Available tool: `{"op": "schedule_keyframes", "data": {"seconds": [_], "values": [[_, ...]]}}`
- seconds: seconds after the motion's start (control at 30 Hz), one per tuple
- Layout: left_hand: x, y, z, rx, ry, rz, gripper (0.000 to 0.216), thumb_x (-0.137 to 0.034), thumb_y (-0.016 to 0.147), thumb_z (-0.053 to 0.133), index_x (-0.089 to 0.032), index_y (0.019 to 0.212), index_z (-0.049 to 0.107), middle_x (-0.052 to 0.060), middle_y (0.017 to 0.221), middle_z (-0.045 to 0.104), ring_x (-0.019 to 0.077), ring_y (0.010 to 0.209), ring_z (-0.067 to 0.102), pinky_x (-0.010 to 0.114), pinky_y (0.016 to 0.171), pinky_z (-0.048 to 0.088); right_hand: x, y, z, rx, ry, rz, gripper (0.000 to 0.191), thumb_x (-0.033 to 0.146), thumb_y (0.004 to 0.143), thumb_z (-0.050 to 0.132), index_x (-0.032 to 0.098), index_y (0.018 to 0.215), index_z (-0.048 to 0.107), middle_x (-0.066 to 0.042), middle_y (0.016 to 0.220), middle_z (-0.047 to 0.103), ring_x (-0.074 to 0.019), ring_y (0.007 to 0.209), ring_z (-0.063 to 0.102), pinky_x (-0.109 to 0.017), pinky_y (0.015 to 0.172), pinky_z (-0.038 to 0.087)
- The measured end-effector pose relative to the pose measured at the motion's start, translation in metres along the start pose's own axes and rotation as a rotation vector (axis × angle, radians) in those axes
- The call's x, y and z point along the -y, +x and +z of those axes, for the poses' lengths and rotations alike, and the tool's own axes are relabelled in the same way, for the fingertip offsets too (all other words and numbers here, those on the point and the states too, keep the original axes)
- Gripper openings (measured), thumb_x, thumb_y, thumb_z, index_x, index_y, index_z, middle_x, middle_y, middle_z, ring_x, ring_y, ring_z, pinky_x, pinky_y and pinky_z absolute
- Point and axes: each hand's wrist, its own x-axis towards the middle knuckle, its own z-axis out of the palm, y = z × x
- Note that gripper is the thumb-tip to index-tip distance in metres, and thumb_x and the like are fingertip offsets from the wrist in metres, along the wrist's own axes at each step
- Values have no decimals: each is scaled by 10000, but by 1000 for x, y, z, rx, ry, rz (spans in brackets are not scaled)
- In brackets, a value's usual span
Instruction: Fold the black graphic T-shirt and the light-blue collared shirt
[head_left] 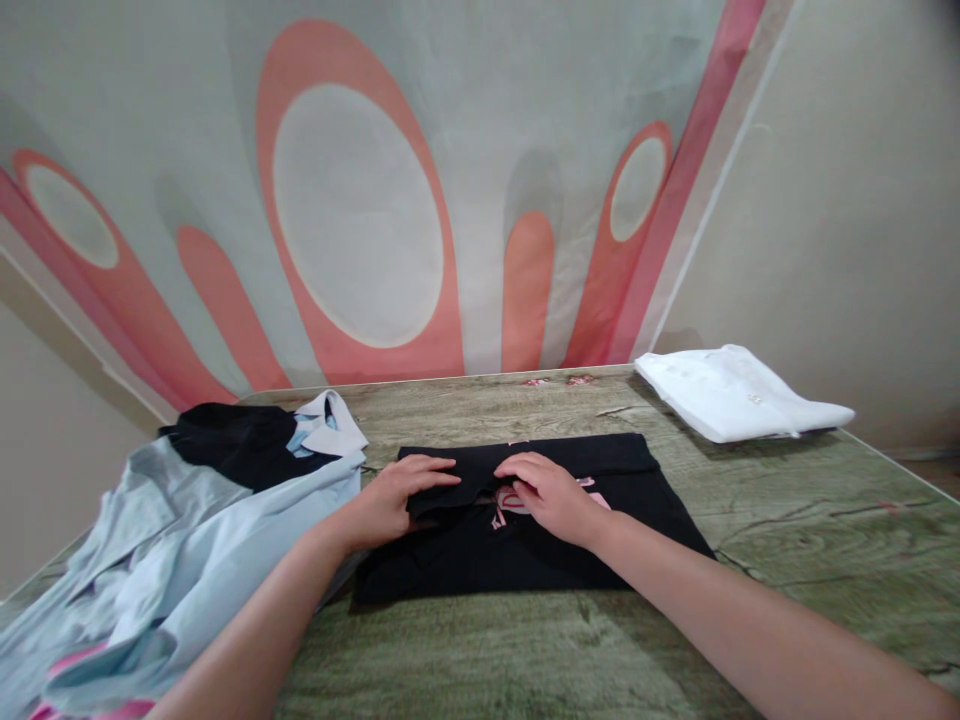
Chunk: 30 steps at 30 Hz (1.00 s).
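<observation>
- A black garment (525, 520) with pink print lies folded flat near the middle of the bench (787, 540), in a rough rectangle.
- The left hand (394, 500) rests palm down on the garment's left part, fingers stretched toward the centre, its thumb at the edge of a raised fold; it lies flat and grips nothing that shows.
- The right hand (551, 495) lies on the garment just right of centre, fingers pointing left and slightly curled over the pink print; whether it pinches any cloth cannot be told.
- The fingertips of the two hands are near each other but apart.
- Left of the garment, touching its left side, sits a loose heap of light blue clothes (180, 560), with a dark piece and a pale collar on its far end.
- At the far right of the bench lies a folded white garment (731, 395), well apart from the black one.
- Behind the bench hangs a grey cloth with coral ovals (360, 200).
</observation>
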Motion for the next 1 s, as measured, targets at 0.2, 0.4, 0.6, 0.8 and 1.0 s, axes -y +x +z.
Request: {"op": "schedule_keyframes", "data": {"seconds": [0.2,0.4,0.6,0.8,1.0], "values": [[13,-4,2,65,65,-41,681,-186,775,640,-360,1404,445,19,1496,421,251,1338,419,426,1120,299,1,0,0,82,-81,-75,283,57,880,486,210,1002,690,-58,1000,702,-186,960,603,-371,867,468],[6,-3,-1,60,56,-66,805,-38,717,518,-410,1421,398,-29,1496,417,237,1344,422,417,1122,312,2,1,-1,-36,-49,-52,370,26,872,442,205,1120,649,-70,1042,678,-188,990,583,-369,878,470],[2,-1,5,42,143,-16,952,50,563,447,-435,1382,449,-73,1518,370,245,1372,378,452,1132,297,3,1,-2,50,-81,-41,294,20,857,470,203,911,694,-51,890,669,-180,882,586,-350,813,476],[5,3,10,11,-32,22,759,23,621,437,-345,1260,615,-32,1372,565,196,1286,495,407,1115,337,8,3,2,50,-64,-90,384,29,836,484,198,1154,617,-80,1114,648,-201,1048,558,-380,909,455],[13,9,12,-120,-323,-204,303,-244,767,595,-243,1027,752,27,1142,717,276,1146,606,427,1043,411,10,5,8,135,-168,-22,326,60,831,534,212,1100,638,-65,1123,649,-203,1053,551,-376,889,426]]}}
